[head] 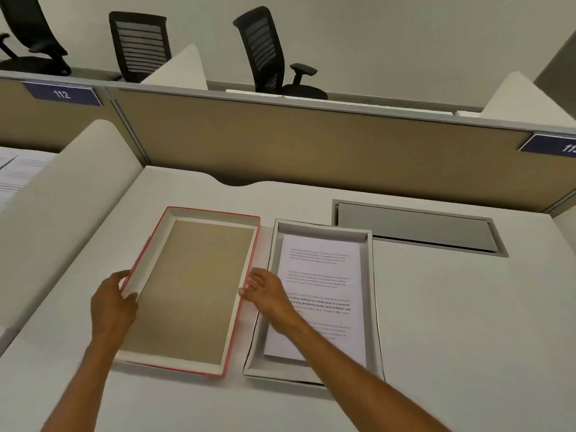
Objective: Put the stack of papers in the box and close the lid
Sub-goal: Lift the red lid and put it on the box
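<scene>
The red-edged lid (190, 288) lies upside down on the desk, its brown inside facing up. My left hand (113, 302) grips the lid's left wall, thumb inside. My right hand (265, 289) holds the lid's right wall with the fingers curled on its edge. To the right of the lid sits the white box (372, 294), open, with the stack of printed papers (321, 288) lying flat inside it. My right forearm crosses over the box's near left part and hides some of the papers.
A grey cable hatch (414, 227) is set into the desk behind the box. A tan partition (311, 145) closes the far edge. A white curved divider (62, 207) stands at the left, with more printed sheets (18, 176) beyond it. Black office chairs (265, 51) stand behind the partition.
</scene>
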`<state>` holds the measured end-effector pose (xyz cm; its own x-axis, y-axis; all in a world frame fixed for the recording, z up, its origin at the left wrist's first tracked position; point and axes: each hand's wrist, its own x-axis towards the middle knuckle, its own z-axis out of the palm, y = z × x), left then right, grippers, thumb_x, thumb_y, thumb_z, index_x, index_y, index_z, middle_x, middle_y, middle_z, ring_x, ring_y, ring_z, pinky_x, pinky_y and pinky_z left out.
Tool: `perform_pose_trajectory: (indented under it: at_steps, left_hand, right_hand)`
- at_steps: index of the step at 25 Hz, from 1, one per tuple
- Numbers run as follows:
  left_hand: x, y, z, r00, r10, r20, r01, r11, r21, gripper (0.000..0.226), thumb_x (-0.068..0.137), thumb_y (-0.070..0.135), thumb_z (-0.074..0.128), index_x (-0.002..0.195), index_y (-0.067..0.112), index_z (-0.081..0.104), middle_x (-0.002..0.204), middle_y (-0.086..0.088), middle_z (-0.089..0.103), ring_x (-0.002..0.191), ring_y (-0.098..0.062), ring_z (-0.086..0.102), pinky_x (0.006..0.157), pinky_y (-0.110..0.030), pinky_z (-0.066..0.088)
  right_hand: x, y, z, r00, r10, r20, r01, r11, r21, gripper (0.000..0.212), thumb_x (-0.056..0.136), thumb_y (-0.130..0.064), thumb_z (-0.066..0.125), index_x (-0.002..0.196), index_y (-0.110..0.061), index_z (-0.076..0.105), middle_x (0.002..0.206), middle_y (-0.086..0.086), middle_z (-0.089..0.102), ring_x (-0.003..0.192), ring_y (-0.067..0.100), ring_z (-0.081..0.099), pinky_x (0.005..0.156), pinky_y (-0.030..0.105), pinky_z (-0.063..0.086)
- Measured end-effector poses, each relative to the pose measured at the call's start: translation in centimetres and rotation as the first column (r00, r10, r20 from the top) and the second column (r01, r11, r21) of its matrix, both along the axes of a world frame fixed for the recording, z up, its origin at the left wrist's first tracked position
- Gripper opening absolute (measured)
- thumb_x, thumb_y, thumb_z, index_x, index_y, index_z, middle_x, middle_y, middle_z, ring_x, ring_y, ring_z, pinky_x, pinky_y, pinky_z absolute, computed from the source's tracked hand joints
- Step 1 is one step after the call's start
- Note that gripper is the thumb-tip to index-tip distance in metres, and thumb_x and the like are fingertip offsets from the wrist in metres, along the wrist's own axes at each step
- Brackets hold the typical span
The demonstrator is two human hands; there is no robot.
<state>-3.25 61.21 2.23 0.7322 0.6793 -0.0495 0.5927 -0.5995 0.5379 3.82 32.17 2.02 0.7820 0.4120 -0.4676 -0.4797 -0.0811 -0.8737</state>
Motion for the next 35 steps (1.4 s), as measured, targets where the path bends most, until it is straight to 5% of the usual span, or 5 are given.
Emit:
perform_pose_trajectory:
  at_steps: [6, 13, 19, 27, 35]
  left_hand:
    - [-2.0, 2.7, -3.0, 0.971, 0.048, -0.235, -0.041, 0.999, 0.031, 0.032, 0.088, 0.011, 0.067, 0.114, -0.006, 0.06, 0.106, -0.029, 0.067, 0.092, -0.048, 0.064, 0.081, -0.057, 0.055]
    - [-2.1, 4.3, 0.3, 0.97, 0.058, -0.235, -0.068, 0.997, -0.036, 0.011, 0.097, 0.017, 0.048, 0.096, 0.009, 0.041, 0.08, -0.019, 0.055, 0.067, -0.034, 0.052, 0.063, -0.042, 0.045]
    - [-1.8, 2.7, 9.0, 1.0, 0.019, -0.015, -0.022, 0.973, -0.228, 0.038, 0.08, 0.007, 0.071, 0.094, 0.023, 0.039, 0.088, -0.003, 0.059, 0.072, -0.025, 0.058, 0.063, -0.039, 0.046]
    - [-2.7, -10.0, 15.8, 0.978, -0.16, 0.131, 0.154, 0.987, 0.056, 0.053, 0.078, 0.015, 0.076, 0.114, 0.013, 0.037, 0.108, -0.015, 0.055, 0.092, -0.036, 0.059, 0.068, -0.043, 0.049]
    - [-3.0, -16.0, 16.8, 0.967, -0.246, 0.06, 0.248, 0.969, -0.015, 0.063, 0.076, 0.027, 0.08, 0.12, 0.005, 0.04, 0.11, -0.018, 0.051, 0.097, -0.035, 0.059, 0.082, -0.047, 0.057]
  right_hand:
    - [-2.3, 4.3, -1.2, 1.0, -0.004, 0.026, 0.009, 0.984, -0.179, 0.058, 0.085, -0.001, 0.062, 0.138, -0.011, 0.04, 0.144, 0.006, 0.049, 0.133, 0.02, 0.047, 0.109, 0.034, 0.044]
    - [-2.5, 3.5, -0.3, 0.995, 0.095, 0.042, -0.074, 0.93, -0.359, 0.071, 0.088, -0.014, 0.063, 0.149, -0.016, 0.027, 0.152, 0.005, 0.037, 0.136, 0.018, 0.041, 0.09, 0.017, 0.036]
    - [-2.9, 3.9, 3.6, 0.971, 0.17, 0.167, -0.089, 0.908, -0.409, 0.058, 0.091, -0.036, 0.058, 0.14, -0.01, 0.04, 0.143, 0.008, 0.048, 0.124, 0.02, 0.051, 0.091, 0.019, 0.04]
    - [-3.0, 8.2, 12.6, 0.987, -0.019, 0.161, 0.001, 0.993, 0.114, 0.064, 0.084, -0.056, 0.06, 0.129, -0.011, 0.052, 0.117, 0.007, 0.066, 0.101, 0.019, 0.07, 0.089, 0.036, 0.059]
    - [-2.0, 5.8, 13.6, 0.966, -0.158, 0.204, 0.142, 0.986, 0.093, 0.039, 0.091, -0.024, 0.064, 0.127, -0.011, 0.054, 0.128, 0.01, 0.063, 0.115, 0.028, 0.063, 0.09, 0.037, 0.057]
